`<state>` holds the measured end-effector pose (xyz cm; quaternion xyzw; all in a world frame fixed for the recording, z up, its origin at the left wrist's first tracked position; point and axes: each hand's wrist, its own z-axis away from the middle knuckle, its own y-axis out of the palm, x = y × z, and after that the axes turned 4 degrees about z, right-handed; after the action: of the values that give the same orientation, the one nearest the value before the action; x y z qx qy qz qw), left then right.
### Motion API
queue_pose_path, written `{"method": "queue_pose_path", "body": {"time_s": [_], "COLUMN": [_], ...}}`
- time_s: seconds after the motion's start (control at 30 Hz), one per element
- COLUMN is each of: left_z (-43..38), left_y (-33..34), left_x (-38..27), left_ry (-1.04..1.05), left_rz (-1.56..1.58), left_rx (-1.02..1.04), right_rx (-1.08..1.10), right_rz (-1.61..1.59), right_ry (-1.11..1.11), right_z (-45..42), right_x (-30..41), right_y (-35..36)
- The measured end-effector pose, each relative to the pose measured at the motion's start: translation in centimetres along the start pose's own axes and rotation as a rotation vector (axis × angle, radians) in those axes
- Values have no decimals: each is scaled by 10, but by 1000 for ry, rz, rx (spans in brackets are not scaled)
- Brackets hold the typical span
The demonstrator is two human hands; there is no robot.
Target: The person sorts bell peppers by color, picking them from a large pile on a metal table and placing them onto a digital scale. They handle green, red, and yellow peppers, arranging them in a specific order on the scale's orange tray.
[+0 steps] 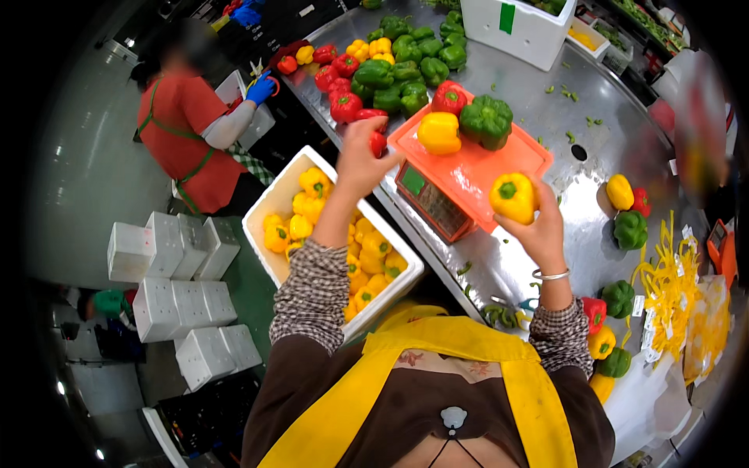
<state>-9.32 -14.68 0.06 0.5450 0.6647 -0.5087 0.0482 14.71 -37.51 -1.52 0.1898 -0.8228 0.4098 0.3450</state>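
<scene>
My right hand (541, 219) grips a yellow bell pepper (510, 196) over the near right corner of an orange plastic tray (456, 181). On that tray lie a red bell pepper (449, 99), a green one (487, 121) and a yellow one (439, 133). The tray rests on a digital scale (433, 202). My left hand (358, 164) is at the table's edge, thumb and fingers spread around a small red bell pepper (377, 144); contact with it is unclear. Beneath my left forearm stands a white foam box (412, 272) of yellow bell peppers (368, 257).
Green peppers (406, 70) and red peppers (345, 107) are piled on the metal table (526, 76). A white foam box (515, 35) stands at the back. Mixed peppers and yellow mesh bags (667, 292) lie right. A co-worker (193, 140) holds scissors at left, near stacked foam boxes (181, 304).
</scene>
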Motion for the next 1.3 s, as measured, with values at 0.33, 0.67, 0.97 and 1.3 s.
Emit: {"method": "queue_pose_path", "body": {"time_s": [0.33,0.67,0.97,1.3], "left_z": [-66,-87,-135,-154], "left_y": [108,-24,-4,45], "left_x": [31,216,352,380], "left_ry": [279,-211,-541,-453], "left_rz": [-86,254,-67,-209], "left_rx": [343,-395,-423,-547], "right_rx": [122,366,529,612], "right_rz": [394,673,679,615], "right_ry": [-159,-222,-471,-141], "right_z": [-63,-101,-269,-515], "right_x": [16,27,61,-89], "right_y": [79,104,123,359]}}
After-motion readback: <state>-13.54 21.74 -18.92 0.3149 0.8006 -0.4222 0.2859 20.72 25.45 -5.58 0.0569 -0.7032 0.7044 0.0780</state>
